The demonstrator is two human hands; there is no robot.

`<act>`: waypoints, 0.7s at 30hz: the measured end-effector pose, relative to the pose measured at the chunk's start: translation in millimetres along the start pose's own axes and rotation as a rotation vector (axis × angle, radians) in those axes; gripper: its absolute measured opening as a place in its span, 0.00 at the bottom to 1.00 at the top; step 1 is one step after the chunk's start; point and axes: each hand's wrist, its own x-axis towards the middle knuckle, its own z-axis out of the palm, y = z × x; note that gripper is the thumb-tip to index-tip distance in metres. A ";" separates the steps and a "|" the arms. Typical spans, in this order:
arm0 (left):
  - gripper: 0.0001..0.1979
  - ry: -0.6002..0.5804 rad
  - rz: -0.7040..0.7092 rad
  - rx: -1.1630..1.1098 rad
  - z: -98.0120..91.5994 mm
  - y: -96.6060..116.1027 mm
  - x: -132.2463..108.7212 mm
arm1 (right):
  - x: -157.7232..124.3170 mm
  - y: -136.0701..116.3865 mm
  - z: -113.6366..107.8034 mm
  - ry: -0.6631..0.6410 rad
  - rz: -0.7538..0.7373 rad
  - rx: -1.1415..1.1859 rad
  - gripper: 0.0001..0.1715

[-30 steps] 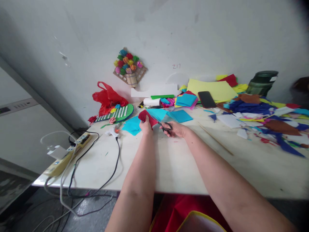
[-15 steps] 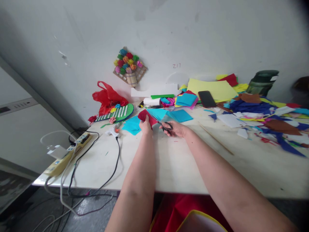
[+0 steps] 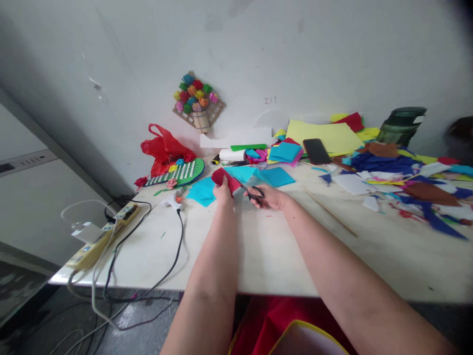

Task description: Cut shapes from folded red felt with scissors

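Note:
My left hand [image 3: 223, 191] is closed on a piece of red paper [image 3: 231, 182], holding it up over the table. In my right hand [image 3: 271, 197] is a pair of scissors [image 3: 255, 195] with dark handles, the fingers wrapped round the loops. The blades point left and meet the red paper's right edge; whether they are open or closed there I cannot make out. Behind and beside the hands lie light blue paper sheets, one to the left [image 3: 202, 192] and another to the right [image 3: 279, 176].
A hot glue gun [image 3: 172, 199] with a black cord lies left, near a power strip [image 3: 99, 241]. Behind are a red plastic bag [image 3: 162, 148] and green board [image 3: 197, 170]. Rightward are a wooden stick [image 3: 330, 212], a phone [image 3: 317, 151], paper scraps [image 3: 380, 161] and a dark green bottle [image 3: 401, 127].

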 end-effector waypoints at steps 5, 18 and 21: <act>0.13 -0.024 0.011 -0.001 -0.2 -2.9 1.4 | 0.3 0.8 -0.1 -0.008 -0.016 -0.015 0.22; 0.12 -0.057 0.045 0.020 -0.2 -7.5 2.5 | 0.7 1.9 0.1 -0.006 -0.035 -0.023 0.25; 0.11 -0.052 0.062 0.041 0.1 -7.2 1.2 | 1.6 2.5 -0.1 0.002 -0.036 -0.021 0.25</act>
